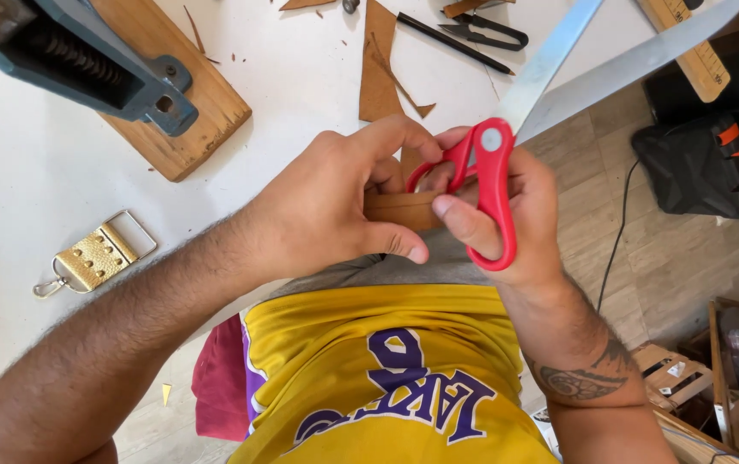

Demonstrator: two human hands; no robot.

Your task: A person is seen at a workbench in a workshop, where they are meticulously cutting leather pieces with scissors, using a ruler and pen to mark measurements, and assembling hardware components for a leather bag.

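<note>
Two hands meet at the edge of a white worktable (34,155), just above the lap. A small folded piece of tan leather (399,210) is pinched in the left hand (335,206), thumb below and fingers curled over its top, and is held in the air just off the table rim. The red-handled scissors (491,185) are gripped by the right hand (520,219), fingers through the loops, with the long blades spread wide and pointing up and away, clear of the leather. A trimming cut appears to be under preparation (the blades have not yet been brought to the piece). The next move, as judged, calls for the leather edge to be fed between the open blades and held steady. Tan leather offcuts (378,77) lie on the table beyond.
</note>
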